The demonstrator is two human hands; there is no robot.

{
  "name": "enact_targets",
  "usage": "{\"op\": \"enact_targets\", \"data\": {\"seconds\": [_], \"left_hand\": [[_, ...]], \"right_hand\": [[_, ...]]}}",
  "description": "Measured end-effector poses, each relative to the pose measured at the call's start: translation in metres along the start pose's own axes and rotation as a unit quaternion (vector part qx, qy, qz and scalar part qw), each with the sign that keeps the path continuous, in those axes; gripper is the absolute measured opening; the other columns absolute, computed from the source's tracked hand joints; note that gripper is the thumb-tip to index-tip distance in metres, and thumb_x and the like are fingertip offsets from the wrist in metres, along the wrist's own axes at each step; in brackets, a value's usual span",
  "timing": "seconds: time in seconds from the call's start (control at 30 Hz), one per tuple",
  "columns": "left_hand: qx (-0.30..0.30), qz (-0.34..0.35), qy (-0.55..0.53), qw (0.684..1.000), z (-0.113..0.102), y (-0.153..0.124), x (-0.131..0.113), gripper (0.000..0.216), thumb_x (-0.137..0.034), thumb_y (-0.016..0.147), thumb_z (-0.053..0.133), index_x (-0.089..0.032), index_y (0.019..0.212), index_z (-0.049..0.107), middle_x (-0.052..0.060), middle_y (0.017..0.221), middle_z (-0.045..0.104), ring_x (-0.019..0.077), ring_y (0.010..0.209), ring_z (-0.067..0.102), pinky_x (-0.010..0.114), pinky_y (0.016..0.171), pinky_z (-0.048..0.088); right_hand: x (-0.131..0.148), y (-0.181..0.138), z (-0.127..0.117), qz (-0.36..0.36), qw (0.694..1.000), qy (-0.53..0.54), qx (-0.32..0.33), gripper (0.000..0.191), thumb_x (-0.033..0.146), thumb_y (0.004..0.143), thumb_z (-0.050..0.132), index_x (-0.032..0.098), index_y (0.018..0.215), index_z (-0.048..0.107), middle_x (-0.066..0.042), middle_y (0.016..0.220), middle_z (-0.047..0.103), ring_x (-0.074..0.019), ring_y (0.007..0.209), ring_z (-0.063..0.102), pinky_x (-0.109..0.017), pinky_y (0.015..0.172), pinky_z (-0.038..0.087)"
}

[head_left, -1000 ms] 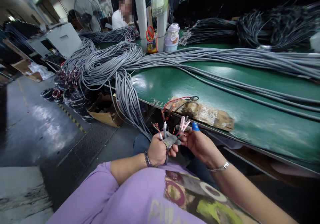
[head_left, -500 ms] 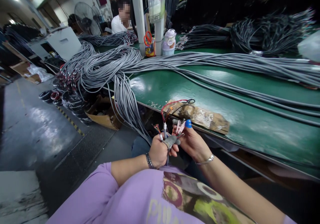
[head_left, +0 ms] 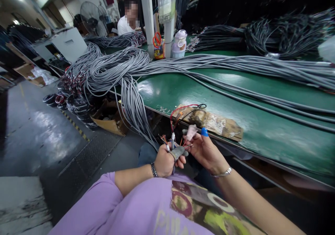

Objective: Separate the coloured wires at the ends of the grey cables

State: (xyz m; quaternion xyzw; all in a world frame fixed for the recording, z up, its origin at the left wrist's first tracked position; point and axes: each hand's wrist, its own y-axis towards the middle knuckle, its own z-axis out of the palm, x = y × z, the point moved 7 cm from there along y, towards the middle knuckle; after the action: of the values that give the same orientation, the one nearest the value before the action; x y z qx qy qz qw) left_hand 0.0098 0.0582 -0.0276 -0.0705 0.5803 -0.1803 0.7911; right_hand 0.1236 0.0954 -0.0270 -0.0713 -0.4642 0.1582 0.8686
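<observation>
My left hand (head_left: pixel 167 161) is closed around grey cables (head_left: pixel 173 140) with white-banded ends. Fine coloured wires (head_left: pixel 163 139) fan out from one of them, and a grey cover sits on the thumb. Close on the right, my right hand (head_left: pixel 209 153) has its fingers curled at thin red and dark wires (head_left: pixel 186 145) that reach across from the left hand. Its thumb wears a blue cover and points up, apart from a finger with a pink wrapping (head_left: pixel 192 132). Exactly how its fingers grip the wires is partly hidden.
A taped board (head_left: pixel 217 125) with red and black leads lies at the edge of the green table (head_left: pixel 167 92). Grey cable bundles (head_left: pixel 117 69) drape over the left edge. Farther back are a purple-white cup (head_left: pixel 179 44), scissors (head_left: pixel 157 39), black cables (head_left: pixel 277 39) and a seated person (head_left: pixel 128 18).
My right hand has moved slightly right, away from the left, and its pink-wrapped finger has turned. The left hand keeps its hold on the cables. The whole view has shifted a little.
</observation>
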Motion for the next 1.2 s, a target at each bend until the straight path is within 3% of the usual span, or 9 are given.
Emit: {"op": "enact_targets", "data": {"seconds": [0.23, 0.5, 0.7, 0.97, 1.2], "left_hand": [[0.019, 0.009, -0.015, 1.0, 0.002, -0.001, -0.002, 0.042, -0.053, 0.068, 0.07, -0.013, 0.067, 0.056, 0.0, 0.05, 0.058, 0.0078, 0.034, 0.048, 0.02, 0.035, 0.026], [0.02, 0.008, -0.035, 0.999, 0.008, 0.003, -0.007, 0.04, -0.051, 0.067, 0.072, -0.013, 0.067, 0.059, 0.001, 0.049, 0.059, 0.0078, 0.034, 0.047, 0.02, 0.034, 0.027], [0.003, -0.002, -0.039, 0.999, 0.013, 0.008, -0.007, 0.039, -0.048, 0.064, 0.073, -0.012, 0.066, 0.059, 0.001, 0.048, 0.058, 0.0077, 0.032, 0.047, 0.019, 0.033, 0.025], [0.004, -0.003, -0.025, 1.0, 0.007, 0.005, -0.004, 0.041, -0.051, 0.065, 0.073, -0.012, 0.065, 0.059, 0.0, 0.047, 0.058, 0.0077, 0.032, 0.047, 0.019, 0.033, 0.026], [0.055, -0.027, -0.044, 0.997, 0.002, 0.001, 0.002, 0.04, -0.049, 0.065, 0.075, -0.013, 0.068, 0.058, 0.0, 0.047, 0.058, 0.0092, 0.032, 0.048, 0.02, 0.033, 0.031]], "right_hand": [[0.005, 0.003, -0.003, 0.003, 1.0, -0.004, -0.025, 0.034, 0.055, 0.071, 0.071, 0.022, 0.075, 0.068, -0.005, 0.076, 0.068, -0.0171, 0.063, 0.057, -0.031, 0.06, 0.047], [0.001, 0.009, -0.001, -0.006, 1.0, -0.01, 0.0, 0.047, 0.069, 0.071, 0.062, 0.022, 0.075, 0.067, -0.005, 0.071, 0.067, -0.0178, 0.057, 0.056, -0.034, 0.06, 0.048], [-0.006, 0.014, -0.001, 0.008, 0.999, 0.044, -0.012, 0.046, 0.069, 0.064, 0.069, 0.023, 0.071, 0.068, -0.002, 0.064, 0.065, -0.0179, 0.054, 0.055, -0.034, 0.061, 0.05], [-0.008, 0.009, 0.0, 0.021, 0.994, 0.103, -0.016, 0.048, 0.069, 0.068, 0.065, 0.022, 0.071, 0.069, -0.003, 0.07, 0.067, -0.0148, 0.055, 0.055, -0.029, 0.055, 0.048], [-0.001, 0.005, -0.005, 0.015, 0.998, 0.064, -0.017, 0.029, 0.046, 0.067, 0.079, 0.02, 0.076, 0.069, -0.001, 0.074, 0.07, -0.0123, 0.057, 0.057, -0.025, 0.055, 0.047]]}}
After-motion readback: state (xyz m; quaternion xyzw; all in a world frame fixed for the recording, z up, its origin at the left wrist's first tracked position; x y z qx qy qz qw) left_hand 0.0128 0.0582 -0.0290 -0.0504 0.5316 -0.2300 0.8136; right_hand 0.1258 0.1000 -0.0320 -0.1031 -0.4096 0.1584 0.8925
